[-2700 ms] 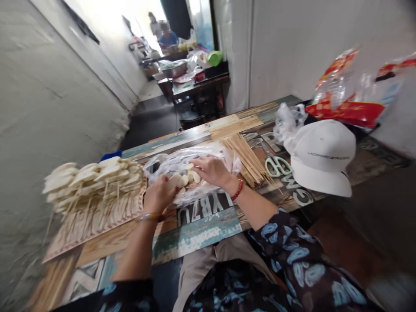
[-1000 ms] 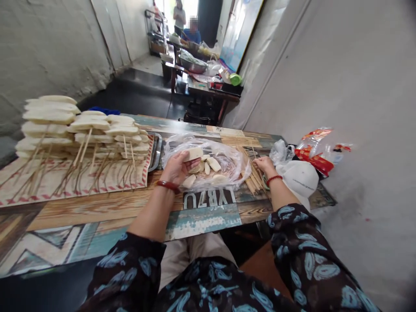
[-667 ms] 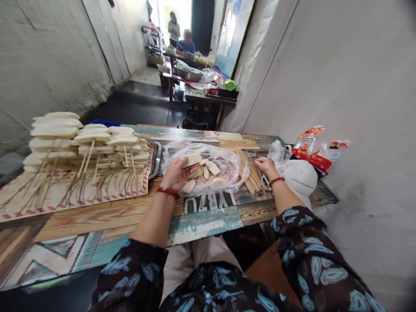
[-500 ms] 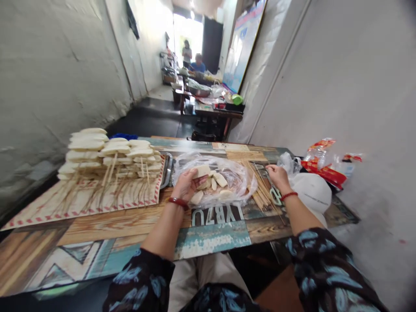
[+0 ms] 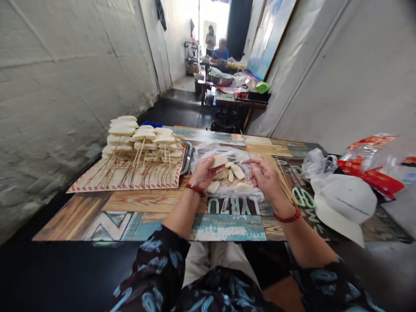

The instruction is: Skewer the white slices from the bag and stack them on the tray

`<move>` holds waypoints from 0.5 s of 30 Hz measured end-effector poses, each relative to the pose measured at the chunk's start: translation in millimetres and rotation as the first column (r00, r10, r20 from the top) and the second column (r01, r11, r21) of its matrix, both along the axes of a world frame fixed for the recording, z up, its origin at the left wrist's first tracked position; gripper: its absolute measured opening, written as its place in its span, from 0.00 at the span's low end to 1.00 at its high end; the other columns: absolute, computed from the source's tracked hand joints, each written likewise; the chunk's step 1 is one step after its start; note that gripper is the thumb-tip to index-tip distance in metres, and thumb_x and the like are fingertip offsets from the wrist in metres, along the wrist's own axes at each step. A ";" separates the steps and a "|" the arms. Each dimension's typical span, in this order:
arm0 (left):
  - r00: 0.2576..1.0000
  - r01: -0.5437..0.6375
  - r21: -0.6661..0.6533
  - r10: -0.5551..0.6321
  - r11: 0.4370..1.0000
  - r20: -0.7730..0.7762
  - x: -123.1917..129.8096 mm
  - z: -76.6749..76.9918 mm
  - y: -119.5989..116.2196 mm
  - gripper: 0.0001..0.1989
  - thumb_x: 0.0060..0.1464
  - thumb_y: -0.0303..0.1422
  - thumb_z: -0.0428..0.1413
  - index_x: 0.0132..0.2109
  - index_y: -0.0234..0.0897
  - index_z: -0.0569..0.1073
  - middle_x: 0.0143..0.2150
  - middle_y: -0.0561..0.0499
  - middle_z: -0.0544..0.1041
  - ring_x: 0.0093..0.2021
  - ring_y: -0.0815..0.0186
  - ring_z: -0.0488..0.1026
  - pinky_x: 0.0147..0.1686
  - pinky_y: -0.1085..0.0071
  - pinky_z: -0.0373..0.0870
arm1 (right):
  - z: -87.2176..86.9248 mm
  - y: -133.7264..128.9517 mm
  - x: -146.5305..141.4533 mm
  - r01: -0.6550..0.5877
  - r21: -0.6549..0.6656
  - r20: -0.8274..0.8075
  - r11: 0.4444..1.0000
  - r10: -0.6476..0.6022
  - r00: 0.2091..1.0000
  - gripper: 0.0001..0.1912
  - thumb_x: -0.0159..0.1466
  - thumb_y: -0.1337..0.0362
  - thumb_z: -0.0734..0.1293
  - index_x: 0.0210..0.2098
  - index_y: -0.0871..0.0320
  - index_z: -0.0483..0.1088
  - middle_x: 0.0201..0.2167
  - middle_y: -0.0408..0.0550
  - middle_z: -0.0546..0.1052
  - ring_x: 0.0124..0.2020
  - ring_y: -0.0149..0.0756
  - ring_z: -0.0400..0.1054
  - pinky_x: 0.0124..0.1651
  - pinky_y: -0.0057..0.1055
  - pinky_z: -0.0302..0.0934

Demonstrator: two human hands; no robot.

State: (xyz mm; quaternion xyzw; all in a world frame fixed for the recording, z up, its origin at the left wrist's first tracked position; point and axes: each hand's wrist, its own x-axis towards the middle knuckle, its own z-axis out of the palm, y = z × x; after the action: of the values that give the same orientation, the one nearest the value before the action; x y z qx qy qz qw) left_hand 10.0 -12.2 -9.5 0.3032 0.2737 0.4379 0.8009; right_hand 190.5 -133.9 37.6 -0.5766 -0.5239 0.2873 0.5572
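Above a clear plastic bag (image 5: 199,158), my left hand (image 5: 203,173) is closed round a pale oblong slice (image 5: 218,161), perhaps rice cake. My right hand (image 5: 264,177) pinches a thin bamboo skewer (image 5: 244,139), which points up and away from the fingertips; its lower part is hidden by the hand. Between the hands, several loose pale slices (image 5: 238,172) lie in the opened bag. Beyond my right wrist lies a bundle of skewers (image 5: 282,175), partly covered by the hand. At the left, skewered slices (image 5: 121,130) are piled in stacks, sticks toward me.
Under the stacks is a red-and-white edged paper sheet (image 5: 156,180), beside a metal tray (image 5: 187,158). Green-handled scissors (image 5: 303,197), a white cap (image 5: 346,201) and red plastic packaging (image 5: 372,173) occupy the right of the table (image 5: 182,216). Two people (image 5: 210,41) are at the far end.
My right hand has moved left from beside the skewer bundle to the bag, now with a skewer in its fingers. My left hand still holds the slice. The view has shifted.
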 end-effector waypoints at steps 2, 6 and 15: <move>1.000 -0.009 -0.009 0.009 1.000 0.016 1.1 0.0 -0.1 0.13 0.55 0.33 0.62 0.46 0.34 0.74 0.42 0.44 0.81 0.39 0.61 0.81 0.39 0.68 0.78 | -2.9 4.2 -11.1 -0.049 -0.011 -0.094 0.999 0.048 0.994 0.16 0.65 0.55 0.63 0.46 0.58 0.70 0.19 0.34 0.68 0.13 0.23 0.55 0.16 0.22 0.48; 0.998 -0.067 -0.060 0.067 0.996 -0.009 2.1 -1.2 0.3 0.08 0.57 0.32 0.60 0.43 0.31 0.75 0.41 0.42 0.81 0.37 0.63 0.80 0.40 0.68 0.78 | -7.3 16.7 -18.9 -0.106 -0.030 -0.215 0.994 0.097 0.972 0.16 0.65 0.56 0.63 0.48 0.57 0.70 0.19 0.35 0.70 0.14 0.23 0.57 0.17 0.21 0.49; 0.992 -0.125 -0.104 0.121 0.987 -0.038 3.3 1.1 0.8 0.05 0.58 0.29 0.58 0.42 0.31 0.75 0.40 0.44 0.81 0.37 0.63 0.80 0.41 0.67 0.78 | -14.6 33.0 -23.5 -0.225 -0.095 -0.435 0.970 0.163 0.886 0.11 0.58 0.60 0.66 0.40 0.56 0.72 0.21 0.35 0.67 0.14 0.22 0.55 0.13 0.20 0.41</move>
State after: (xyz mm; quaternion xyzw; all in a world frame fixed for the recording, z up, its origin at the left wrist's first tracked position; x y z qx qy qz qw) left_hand 13.3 -11.5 -8.4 0.2496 0.3274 0.4664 0.7829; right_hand 167.0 -100.9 22.9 -0.4835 -0.4236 0.4967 0.5833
